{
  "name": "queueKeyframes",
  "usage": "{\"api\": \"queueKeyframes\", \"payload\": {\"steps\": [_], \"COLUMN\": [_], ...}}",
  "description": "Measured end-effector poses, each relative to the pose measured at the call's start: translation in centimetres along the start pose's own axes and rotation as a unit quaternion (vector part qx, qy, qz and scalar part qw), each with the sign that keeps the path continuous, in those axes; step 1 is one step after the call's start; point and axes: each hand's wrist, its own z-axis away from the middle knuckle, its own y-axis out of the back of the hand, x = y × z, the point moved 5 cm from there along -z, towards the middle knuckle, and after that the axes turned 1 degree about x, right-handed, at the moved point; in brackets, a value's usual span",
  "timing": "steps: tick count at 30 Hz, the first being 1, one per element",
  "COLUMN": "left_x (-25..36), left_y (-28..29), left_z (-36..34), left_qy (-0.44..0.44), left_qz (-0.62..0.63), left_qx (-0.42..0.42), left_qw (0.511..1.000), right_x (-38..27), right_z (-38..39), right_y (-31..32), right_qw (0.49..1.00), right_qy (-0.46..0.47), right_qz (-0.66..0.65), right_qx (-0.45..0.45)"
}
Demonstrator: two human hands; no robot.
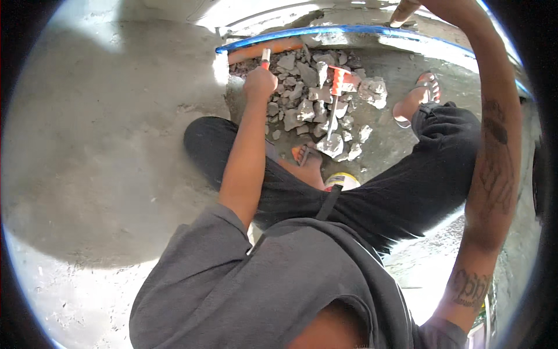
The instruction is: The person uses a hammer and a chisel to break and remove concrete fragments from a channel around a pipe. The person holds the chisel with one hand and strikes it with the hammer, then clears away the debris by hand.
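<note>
My left hand (261, 82) is closed around a slim tool with a red and white end (265, 58); its kind is not clear. It is over the left edge of a heap of broken concrete (302, 87). On the heap lies a chisel (335, 96) with a red grip and guard, its metal shaft pointing toward me, held by neither hand. My right hand (444, 9) reaches up to the top edge, partly cut off. One finger stretches down near the blue hose (354, 29), its tip bright; the other fingers are out of view.
An orange pipe (267, 49) runs under the blue hose at the wall's foot. My sandalled feet (308, 160) are around the rubble. Between my legs stands a white bucket with a yellow rim (343, 180). Grey concrete floor (116, 145) spreads to the left.
</note>
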Motion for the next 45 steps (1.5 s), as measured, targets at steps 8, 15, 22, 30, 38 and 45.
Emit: {"api": "queueKeyframes", "payload": {"steps": [8, 15, 22, 30, 38, 45], "left_x": [4.5, 4.2, 5.5, 6.0, 5.9, 2.8], "left_y": [-0.3, -0.4, -0.5, -0.8, -1.3, 2.0], "left_z": [5.9, 6.8, 6.0, 6.2, 5.8, 2.8], "left_qy": [-0.078, -0.067, -0.062, -0.031, -0.058, -0.033], "left_qz": [-0.018, 0.011, 0.005, 0.016, 0.007, 0.285], "left_qx": [-0.035, 0.001, -0.017, -0.037, -0.04, -0.046], "left_qw": [0.996, 0.998, 0.998, 0.999, 0.997, 0.957], "right_x": [1.4, -0.5, -3.5, -4.4, -3.7, -1.2], "right_z": [-2.7, -1.2, 1.4, 1.6, 1.0, 0.2], "right_y": [-2.8, -4.7, -3.6, -3.4, -4.1, -4.5], "right_qw": [0.997, 0.977, 0.977, 0.977, 0.976, 0.977], "right_qy": [0.045, 0.19, 0.143, 0.137, 0.131, 0.132], "right_qz": [-0.012, -0.094, -0.091, -0.088, -0.101, -0.099], "right_qx": [-0.068, -0.024, -0.127, -0.14, -0.142, -0.137]}}
